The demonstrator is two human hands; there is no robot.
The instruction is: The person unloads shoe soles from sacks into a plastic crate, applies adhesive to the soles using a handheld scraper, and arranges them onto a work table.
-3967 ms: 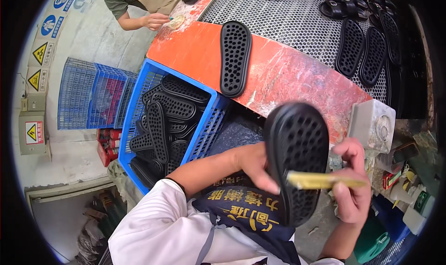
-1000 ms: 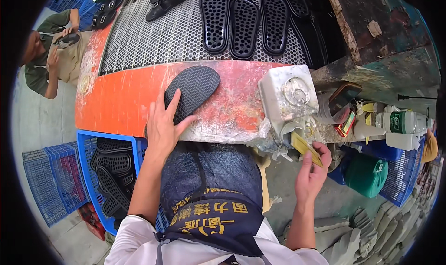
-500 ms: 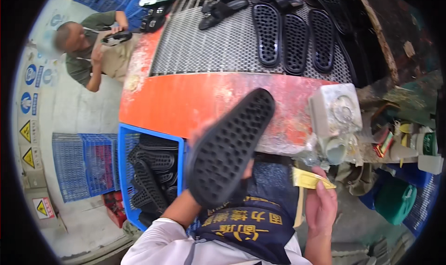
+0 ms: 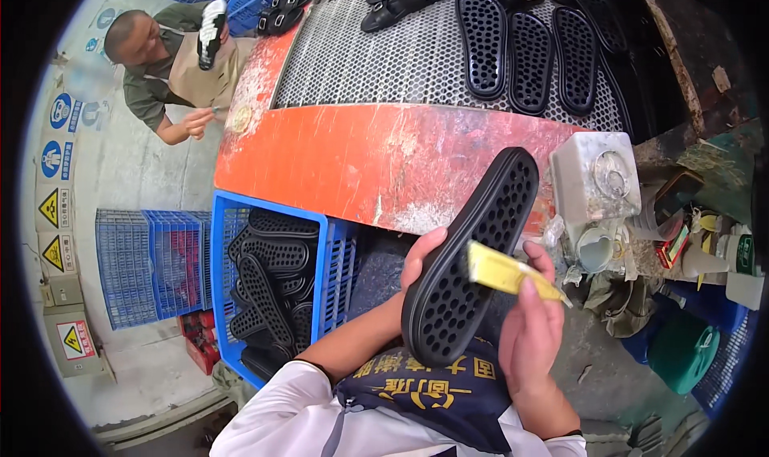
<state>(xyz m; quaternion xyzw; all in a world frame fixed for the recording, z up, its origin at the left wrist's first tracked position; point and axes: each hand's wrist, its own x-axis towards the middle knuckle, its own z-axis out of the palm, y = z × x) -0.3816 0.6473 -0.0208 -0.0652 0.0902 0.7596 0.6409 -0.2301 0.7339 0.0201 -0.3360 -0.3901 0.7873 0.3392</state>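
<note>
A black shoe sole (image 4: pixel 448 321), its face dotted with round holes, stands tilted in front of my apron. My left hand (image 4: pixel 422 257) grips its left edge; the fingers behind the sole are partly hidden. In my right hand (image 4: pixel 533 329) is a flat yellow tool (image 4: pixel 513 273), pinched between thumb and fingers. Its pale end lies over the middle of the sole and looks like a brush, though bristles cannot be made out clearly. Left of my left forearm, a blue crate (image 4: pixel 324 265) holds several black soles (image 4: pixel 264 297).
Beyond the orange-red worn table (image 4: pixel 304 153), a metal mesh surface (image 4: pixel 360 72) carries sandals and soles. At right stand a white box (image 4: pixel 593 177), a whitish cup (image 4: pixel 597 249) and a green container (image 4: pixel 681 349). A co-worker (image 4: pixel 152 72) holds a black-and-white shoe at far left.
The sole has moved right and turned more upright. My right hand has brought the yellow tool left and up, over the sole. The co-worker's hands have moved apart.
</note>
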